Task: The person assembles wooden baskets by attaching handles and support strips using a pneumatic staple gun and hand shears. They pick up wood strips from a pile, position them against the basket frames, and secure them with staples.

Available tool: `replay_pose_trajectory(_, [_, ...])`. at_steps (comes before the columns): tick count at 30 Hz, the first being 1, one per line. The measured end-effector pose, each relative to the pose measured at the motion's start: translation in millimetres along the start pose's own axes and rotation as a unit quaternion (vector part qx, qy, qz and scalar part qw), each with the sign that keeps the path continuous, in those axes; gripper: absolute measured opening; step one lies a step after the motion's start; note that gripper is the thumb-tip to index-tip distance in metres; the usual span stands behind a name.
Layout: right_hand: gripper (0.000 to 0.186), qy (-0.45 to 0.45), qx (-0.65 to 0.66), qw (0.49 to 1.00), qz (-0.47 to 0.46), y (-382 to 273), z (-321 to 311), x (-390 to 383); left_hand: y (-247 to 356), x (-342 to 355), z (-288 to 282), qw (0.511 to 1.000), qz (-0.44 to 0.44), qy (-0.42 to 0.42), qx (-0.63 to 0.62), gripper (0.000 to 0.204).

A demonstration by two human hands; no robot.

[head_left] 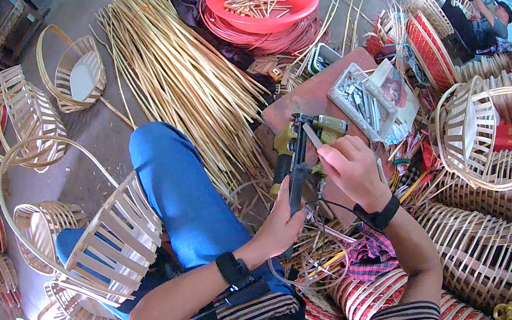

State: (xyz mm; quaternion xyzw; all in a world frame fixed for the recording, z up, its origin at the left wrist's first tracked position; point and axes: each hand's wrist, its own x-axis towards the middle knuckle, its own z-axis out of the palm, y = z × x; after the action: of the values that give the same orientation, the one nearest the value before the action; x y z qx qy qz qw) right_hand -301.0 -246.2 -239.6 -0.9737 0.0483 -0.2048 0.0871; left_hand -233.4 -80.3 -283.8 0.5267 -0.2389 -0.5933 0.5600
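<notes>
A green and black staple gun [285, 143], with an air hose at its lower end, is held upright in front of my knees. My left hand [273, 232] is closed around the lower part of its long dark magazine. Between the thumb and fingers of my right hand [352, 169] is a grey strip of staples [312, 136], its far end against the upper part of the magazine. A woven basket [120, 232] with a tall hoop handle leans tilted against my left leg, away from both hands.
A white plastic tray [374, 133] of staple strips rests on a reddish board beyond my right hand. Long split-bamboo strips [182, 76] lie ahead, near a red basin [217, 2] of short sticks. Baskets [487, 254] are stacked at the right; more stand left. Another person [482, 21] is at the far right.
</notes>
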Motion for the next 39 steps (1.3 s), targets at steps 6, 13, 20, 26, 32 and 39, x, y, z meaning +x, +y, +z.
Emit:
replay_pose_trajectory(6, [0.029,-0.065,0.002,0.998,0.014,-8,3,-1,-12,2,2,0.999,0.022,0.001,0.038,0.066])
replay_pose_trajectory(13, [0.023,-0.061,0.077,0.982,0.158,-21,11,-9,-1,-1,1,0.999,-0.012,-0.005,-0.036,0.070])
replay_pose_trajectory(20, [0.027,-0.116,0.610,0.504,0.600,-13,84,-43,8,-2,3,0.996,-0.003,-0.007,-0.093,0.068])
replay_pose_trajectory(26, [0.050,0.027,0.850,0.234,0.471,-10,147,-38,26,-12,-3,0.992,-0.104,-0.031,-0.070,0.070])
replay_pose_trajectory(32, [0.053,-0.018,0.757,0.361,0.545,-12,112,5,57,-61,-14,0.960,0.087,-0.126,0.234,0.086])
replay_pose_trajectory(39, [0.051,-0.017,0.682,0.545,0.488,-55,63,65,57,-97,-23,0.904,0.216,-0.051,0.364,0.075])
